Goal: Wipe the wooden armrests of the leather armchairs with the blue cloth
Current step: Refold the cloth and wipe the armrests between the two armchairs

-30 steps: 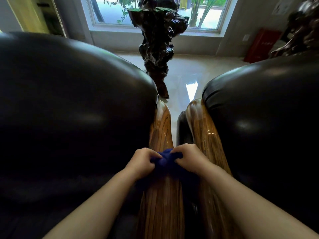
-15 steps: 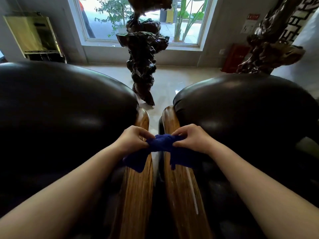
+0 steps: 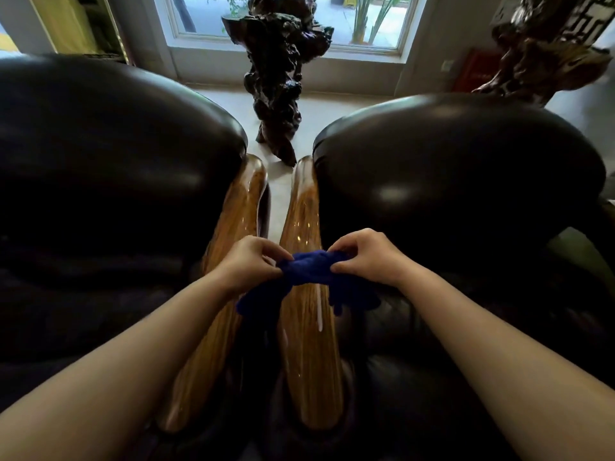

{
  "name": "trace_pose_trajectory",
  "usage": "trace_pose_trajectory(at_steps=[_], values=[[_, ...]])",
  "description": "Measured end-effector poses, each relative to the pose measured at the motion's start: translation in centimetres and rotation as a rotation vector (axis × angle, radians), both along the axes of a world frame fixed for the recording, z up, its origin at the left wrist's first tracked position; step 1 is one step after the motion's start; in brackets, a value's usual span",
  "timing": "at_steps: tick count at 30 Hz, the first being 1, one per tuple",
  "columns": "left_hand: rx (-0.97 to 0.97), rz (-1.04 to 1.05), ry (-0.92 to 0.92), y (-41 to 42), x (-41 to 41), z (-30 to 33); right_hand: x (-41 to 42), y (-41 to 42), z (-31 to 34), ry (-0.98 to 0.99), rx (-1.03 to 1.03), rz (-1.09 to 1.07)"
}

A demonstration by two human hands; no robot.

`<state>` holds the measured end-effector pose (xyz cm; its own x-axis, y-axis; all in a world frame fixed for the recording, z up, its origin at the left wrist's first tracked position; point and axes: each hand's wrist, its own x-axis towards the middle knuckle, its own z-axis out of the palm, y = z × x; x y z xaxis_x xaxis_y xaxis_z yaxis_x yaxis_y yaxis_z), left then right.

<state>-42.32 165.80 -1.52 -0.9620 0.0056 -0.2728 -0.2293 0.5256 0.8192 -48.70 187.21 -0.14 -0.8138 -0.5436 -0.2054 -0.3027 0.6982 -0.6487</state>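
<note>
Two black leather armchairs stand side by side, the left armchair (image 3: 109,168) and the right armchair (image 3: 459,181). Their glossy wooden armrests run next to each other down the middle: the left armrest (image 3: 229,221) and the right armrest (image 3: 304,211). A blue cloth (image 3: 307,269) is bunched and stretched between my hands above both armrests, its ends hanging down. My left hand (image 3: 249,264) pinches its left end, my right hand (image 3: 364,256) pinches its right end. I cannot tell whether the cloth touches the wood.
A tall dark gnarled wood sculpture (image 3: 279,78) stands on the pale floor (image 3: 332,108) just beyond the gap between the chairs, before a window (image 3: 332,21). Another carved wood piece (image 3: 539,51) and a red box (image 3: 472,71) are at the back right.
The view has pulled back and risen, showing more of both chairs. My hands have spread apart, stretching the cloth between them, and it now sits over both armrests instead of bunched.
</note>
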Motion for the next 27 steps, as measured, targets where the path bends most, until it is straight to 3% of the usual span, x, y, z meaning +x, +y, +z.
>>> trace_pose_trajectory(at_steps=[5, 8, 14, 18, 20, 27], values=[[-0.264, -0.071, 0.207, 2.8, 2.5, -2.8, 2.6, 2.1, -4.0, 0.072, -0.034, -0.038], [-0.289, -0.094, 0.289, 3.7, 5.1, -8.3, 5.3, 2.6, -9.8, 0.13, -0.027, -0.04], [-0.229, -0.003, 0.094, 5.5, 8.3, -21.5, 9.5, 3.1, -22.9, -0.01, 0.037, -0.15], [-0.306, 0.246, 0.282, 6.7, 9.9, -26.8, 12.4, 3.3, -28.6, 0.239, 0.063, -0.451], [-0.327, 0.299, 0.276, 8.3, 10.3, -28.5, 13.3, 2.1, -30.2, 0.33, 0.1, -0.527], [-0.411, 0.419, 0.237, 12.3, 8.4, -32.6, 11.6, -0.9, -34.0, 0.345, 0.092, -0.616]])
